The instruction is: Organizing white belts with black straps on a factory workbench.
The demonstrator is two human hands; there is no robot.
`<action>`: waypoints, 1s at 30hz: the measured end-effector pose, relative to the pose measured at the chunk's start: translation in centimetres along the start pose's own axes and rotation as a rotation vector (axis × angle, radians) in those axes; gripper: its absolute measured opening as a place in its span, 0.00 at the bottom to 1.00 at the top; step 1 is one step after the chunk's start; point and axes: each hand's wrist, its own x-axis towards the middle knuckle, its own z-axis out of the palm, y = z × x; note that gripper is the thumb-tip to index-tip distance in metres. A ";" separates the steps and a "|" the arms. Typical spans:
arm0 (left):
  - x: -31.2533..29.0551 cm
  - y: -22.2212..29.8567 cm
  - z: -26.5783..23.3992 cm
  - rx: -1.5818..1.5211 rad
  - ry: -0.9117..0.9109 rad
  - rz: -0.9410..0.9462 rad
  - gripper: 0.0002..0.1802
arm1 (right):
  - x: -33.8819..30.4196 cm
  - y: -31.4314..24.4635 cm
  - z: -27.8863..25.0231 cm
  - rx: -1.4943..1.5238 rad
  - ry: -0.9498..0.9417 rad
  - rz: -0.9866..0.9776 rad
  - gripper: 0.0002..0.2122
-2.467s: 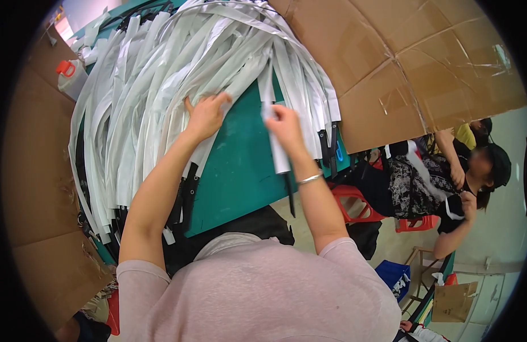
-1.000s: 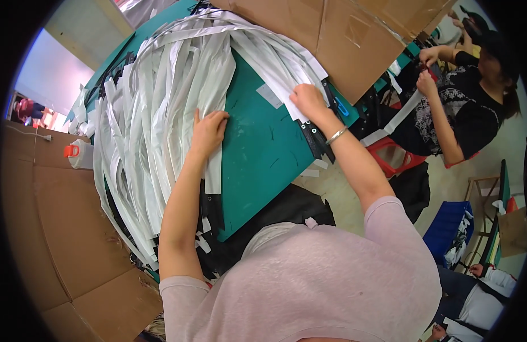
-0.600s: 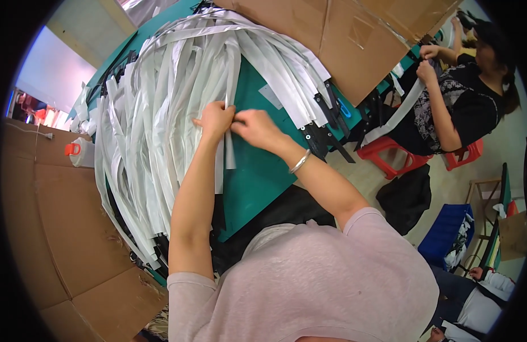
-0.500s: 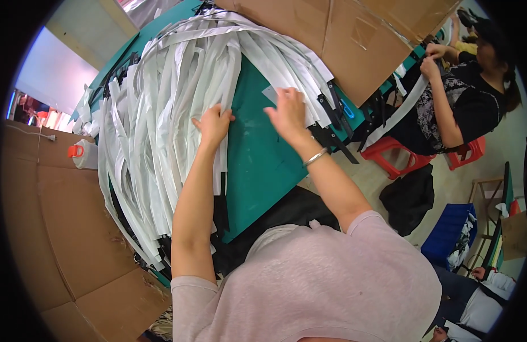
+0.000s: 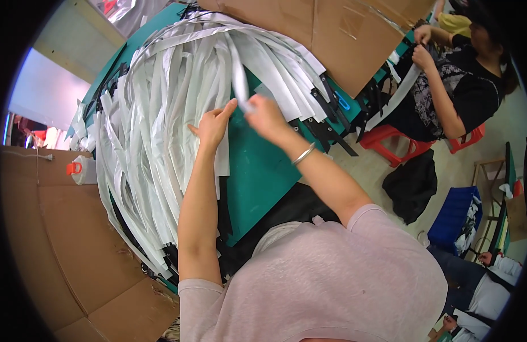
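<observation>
A large bundle of long white strips with black ends (image 5: 161,114) fans over the green tabletop (image 5: 258,165). My left hand (image 5: 213,126) rests at the right side of the bundle, fingers apart, holding nothing that I can see. Just to its right, my right hand (image 5: 268,118), slightly blurred, is closed on the lower part of one white strip (image 5: 239,74). This strip hangs away from the bundle, its upper part still among the others. Further right, another group of strips (image 5: 283,85) ends in black tips with small holes.
A cardboard box (image 5: 343,40) stands at the back right, near a blue loop (image 5: 342,101). Cardboard (image 5: 75,239) and a white jug with an orange cap (image 5: 81,170) are at left. A co-worker (image 5: 463,85) sits on a red stool (image 5: 391,142); a blue crate (image 5: 456,219) stands on the floor.
My right hand has moved left from the right-hand strips toward my left hand and now grips a white strip, drawn off the bundle. My left hand has barely shifted.
</observation>
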 end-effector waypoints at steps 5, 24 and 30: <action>1.1 -2.3 0.3 0.071 -0.017 -0.006 0.20 | -0.9 -1.7 1.0 -0.090 -0.049 0.020 0.17; 1.7 -2.1 1.1 0.150 0.046 0.018 0.19 | -0.9 0.9 -2.4 -0.294 0.159 0.044 0.19; 0.7 -1.9 1.7 0.032 0.177 0.141 0.13 | -0.3 2.9 -4.7 -0.553 0.117 0.016 0.20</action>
